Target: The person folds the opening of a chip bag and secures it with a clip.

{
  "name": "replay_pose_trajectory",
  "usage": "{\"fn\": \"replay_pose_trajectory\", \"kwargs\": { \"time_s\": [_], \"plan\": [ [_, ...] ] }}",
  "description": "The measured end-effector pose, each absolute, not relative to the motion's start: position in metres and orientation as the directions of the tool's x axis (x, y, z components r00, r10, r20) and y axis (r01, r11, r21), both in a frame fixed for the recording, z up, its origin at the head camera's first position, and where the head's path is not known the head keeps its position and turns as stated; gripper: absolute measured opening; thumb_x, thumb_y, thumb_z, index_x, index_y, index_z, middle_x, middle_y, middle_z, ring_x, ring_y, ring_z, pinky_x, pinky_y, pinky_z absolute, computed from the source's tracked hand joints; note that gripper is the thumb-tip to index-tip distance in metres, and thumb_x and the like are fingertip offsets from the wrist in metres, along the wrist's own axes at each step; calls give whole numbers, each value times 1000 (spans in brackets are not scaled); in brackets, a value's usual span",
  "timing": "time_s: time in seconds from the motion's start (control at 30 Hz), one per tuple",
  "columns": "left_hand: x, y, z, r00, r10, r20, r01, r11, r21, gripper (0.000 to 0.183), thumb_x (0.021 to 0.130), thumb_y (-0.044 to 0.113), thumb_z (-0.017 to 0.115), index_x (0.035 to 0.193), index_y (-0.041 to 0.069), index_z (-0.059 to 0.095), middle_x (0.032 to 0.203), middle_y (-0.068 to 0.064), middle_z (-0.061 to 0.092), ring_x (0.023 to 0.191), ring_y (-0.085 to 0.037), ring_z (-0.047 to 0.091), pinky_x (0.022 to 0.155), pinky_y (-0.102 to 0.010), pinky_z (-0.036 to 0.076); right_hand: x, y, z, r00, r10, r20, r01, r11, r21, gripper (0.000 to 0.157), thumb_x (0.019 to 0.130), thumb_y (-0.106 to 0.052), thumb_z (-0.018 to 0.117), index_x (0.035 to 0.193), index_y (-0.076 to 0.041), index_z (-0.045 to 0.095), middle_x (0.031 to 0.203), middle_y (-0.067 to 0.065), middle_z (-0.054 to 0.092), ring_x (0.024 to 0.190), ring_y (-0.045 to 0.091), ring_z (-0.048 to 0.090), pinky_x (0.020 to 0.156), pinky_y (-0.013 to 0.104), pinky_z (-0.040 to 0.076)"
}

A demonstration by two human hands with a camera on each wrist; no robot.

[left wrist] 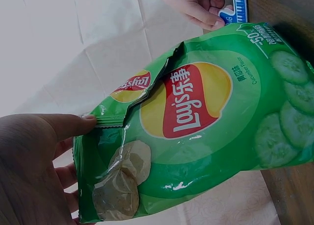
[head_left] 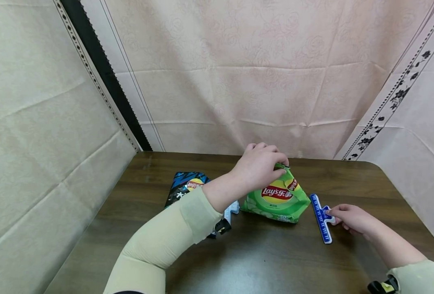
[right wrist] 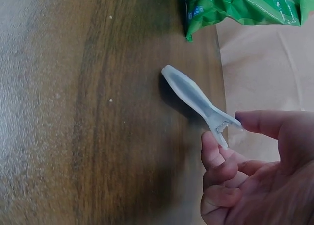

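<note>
Left sleeve [head_left: 165, 234] partly hides black bag [head_left: 185, 186]; left grip [head_left: 258, 165] pinches green bag [head_left: 275, 201], right grip [head_left: 353, 219] blue clip [head_left: 320, 218].

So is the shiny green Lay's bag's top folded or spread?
Folded: the left hand holds the green bag, its top flap turned down.

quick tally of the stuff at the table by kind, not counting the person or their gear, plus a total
Chip bags: 2 (green bag, dark blue bag)
Clips: 2 (blue-and-white clip, plus a partly hidden pale blue piece that looks like another)
Total: 4
</note>
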State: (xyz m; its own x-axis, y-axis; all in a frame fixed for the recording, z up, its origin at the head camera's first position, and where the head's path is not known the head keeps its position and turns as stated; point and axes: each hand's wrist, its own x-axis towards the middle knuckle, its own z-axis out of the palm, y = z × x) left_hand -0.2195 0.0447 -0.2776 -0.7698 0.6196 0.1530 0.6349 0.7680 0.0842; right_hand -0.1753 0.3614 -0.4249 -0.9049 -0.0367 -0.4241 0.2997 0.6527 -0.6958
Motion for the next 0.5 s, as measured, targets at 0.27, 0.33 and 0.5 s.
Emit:
{"fn": "replay_pose_trajectory", "kwargs": {
  "time_s": [0.27,0.33,0.5],
  "plan": [
    [-220,45,-279,-771,618,153,634,768,92,28,97,46,61,123,39,67,125,12,59,121,-15,48,107,-43,29,-176,361,-418,-914,-23,-406,293,653,-698,53,103,-38,52,125,9,52,89,7,60,69,22,51,59,32,40],
    [-220,45,-279,-770,619,153,635,767,93,28,97,46,61,123,38,67,125,12,59,121,-15,48,108,-43,29,-175,360,-416,-916,-25,-401,289,651,-701,54,103,-39,51,127,9,50,91,8,61,70,23,51,59,33,41],
    [-220,45,-279,-770,618,159,634,768,87,27,97,46,60,122,39,67,125,12,59,121,-15,48,107,-44,29,-171,356,-412,-923,-6,-385,289,650,-703,57,102,-43,51,132,5,46,88,10,59,70,24,52,58,34,41]
  ]
}}
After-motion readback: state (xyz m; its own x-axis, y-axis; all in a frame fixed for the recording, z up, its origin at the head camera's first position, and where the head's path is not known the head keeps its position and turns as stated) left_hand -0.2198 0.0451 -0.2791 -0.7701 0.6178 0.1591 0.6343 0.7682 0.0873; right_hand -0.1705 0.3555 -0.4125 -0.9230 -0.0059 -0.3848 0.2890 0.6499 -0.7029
